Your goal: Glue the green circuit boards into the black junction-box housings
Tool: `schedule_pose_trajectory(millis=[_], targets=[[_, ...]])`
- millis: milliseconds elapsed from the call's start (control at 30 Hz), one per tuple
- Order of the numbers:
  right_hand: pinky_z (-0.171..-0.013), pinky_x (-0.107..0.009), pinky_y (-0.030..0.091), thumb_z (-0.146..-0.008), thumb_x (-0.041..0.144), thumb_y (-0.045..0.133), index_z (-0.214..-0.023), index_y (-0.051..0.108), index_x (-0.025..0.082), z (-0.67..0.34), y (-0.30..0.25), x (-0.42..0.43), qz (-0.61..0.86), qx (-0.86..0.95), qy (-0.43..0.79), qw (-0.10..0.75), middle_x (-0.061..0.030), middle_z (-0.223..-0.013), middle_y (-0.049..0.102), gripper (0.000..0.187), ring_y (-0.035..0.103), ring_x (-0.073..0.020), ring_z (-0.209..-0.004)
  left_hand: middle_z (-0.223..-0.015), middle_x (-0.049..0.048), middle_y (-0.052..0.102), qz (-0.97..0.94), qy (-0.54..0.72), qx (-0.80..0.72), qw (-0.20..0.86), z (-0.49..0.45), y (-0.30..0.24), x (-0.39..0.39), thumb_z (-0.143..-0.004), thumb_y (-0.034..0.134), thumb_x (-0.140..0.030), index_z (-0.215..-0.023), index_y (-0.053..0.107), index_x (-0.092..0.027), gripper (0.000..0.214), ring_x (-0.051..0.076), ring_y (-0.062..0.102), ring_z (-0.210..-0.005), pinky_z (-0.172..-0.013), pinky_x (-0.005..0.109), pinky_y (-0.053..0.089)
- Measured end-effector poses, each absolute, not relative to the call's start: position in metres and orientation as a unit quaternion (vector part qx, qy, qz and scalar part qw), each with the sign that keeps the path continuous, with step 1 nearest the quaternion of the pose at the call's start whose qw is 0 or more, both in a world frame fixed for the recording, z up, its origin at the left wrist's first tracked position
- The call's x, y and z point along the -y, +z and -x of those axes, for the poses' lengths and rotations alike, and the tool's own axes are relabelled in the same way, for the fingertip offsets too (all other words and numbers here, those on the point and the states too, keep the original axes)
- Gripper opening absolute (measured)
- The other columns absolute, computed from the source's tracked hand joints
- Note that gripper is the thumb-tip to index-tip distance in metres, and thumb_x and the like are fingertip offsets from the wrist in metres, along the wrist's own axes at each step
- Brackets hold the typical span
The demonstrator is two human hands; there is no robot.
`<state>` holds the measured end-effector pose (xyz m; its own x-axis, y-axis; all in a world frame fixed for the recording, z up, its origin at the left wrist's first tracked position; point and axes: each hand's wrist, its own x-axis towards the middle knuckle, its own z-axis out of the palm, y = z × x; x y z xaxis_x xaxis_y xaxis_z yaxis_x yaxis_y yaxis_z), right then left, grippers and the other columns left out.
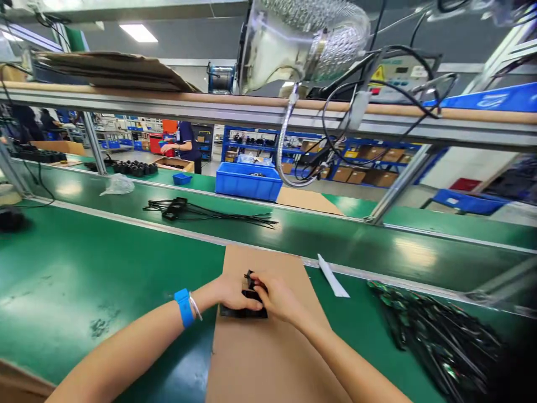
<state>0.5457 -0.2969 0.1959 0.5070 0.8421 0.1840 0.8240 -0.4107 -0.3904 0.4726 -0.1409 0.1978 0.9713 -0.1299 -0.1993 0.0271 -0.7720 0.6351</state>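
Both my hands meet over a small black part (247, 309) that lies on a brown cardboard sheet (260, 358) on the green bench. My left hand (231, 292), with a blue wristband on its wrist, grips the part from the left, fingers curled round it. My right hand (277, 298) pinches the part's top from the right. Most of the part is hidden under my fingers.
A pile of black wired parts (440, 336) lies at the right, and a white strip (332, 275) beside the cardboard. Black cable ties (210, 212) rest on the green conveyor, with a blue bin (247, 182) behind. A person in dark blue works far off.
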Motion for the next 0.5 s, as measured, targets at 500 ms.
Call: schedule_pose_trajectory(millis=[500], targets=[[-0.090, -0.043, 0.035, -0.079, 0.018, 0.055, -0.101, 0.066, 0.018, -0.545, 0.167, 0.340, 0.836, 0.508, 0.050, 0.204, -0.0093, -0.101, 0.065, 0.025, 0.053, -0.0270, -0.101, -0.124, 0.0102, 0.055, -0.954, 0.082, -0.037, 0.285, -0.543, 0.183, 0.119, -0.093, 0.057, -0.032, -0.123, 0.054, -0.016, 0.034, 0.025, 0.056, -0.110, -0.093, 0.048, 0.048]])
